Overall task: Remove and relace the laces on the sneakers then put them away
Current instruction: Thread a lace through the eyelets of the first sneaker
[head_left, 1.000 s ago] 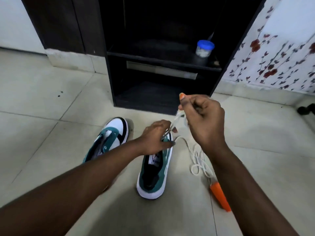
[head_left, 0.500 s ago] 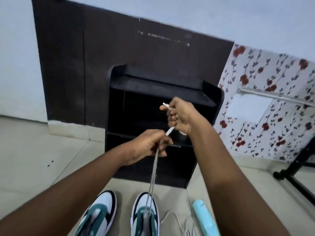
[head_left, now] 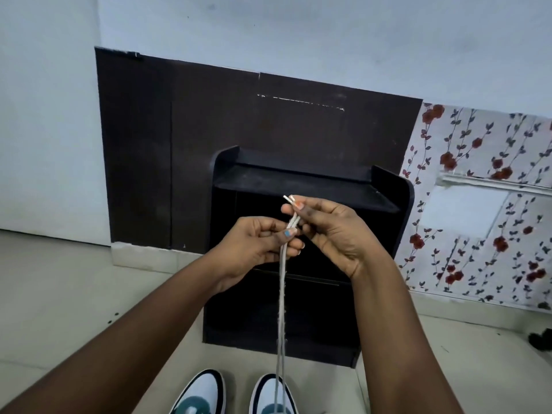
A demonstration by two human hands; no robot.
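Nothing here can be read. The toes of my two sneakers (head_left: 270, 395) show plain white, black and teal with no brand mark in sight. The lace (head_left: 281, 294) I hold bears no print. The dark cabinet (head_left: 388, 264) has no label; the pale scuffed streak on the brown panel (head_left: 298, 100) behind it forms no letters, and the wallpaper (head_left: 478, 234) carries only red flowers.

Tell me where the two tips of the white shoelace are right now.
In the head view, the lace tips stick up at centre, pinched by the right hand, in front of the black shelf unit.
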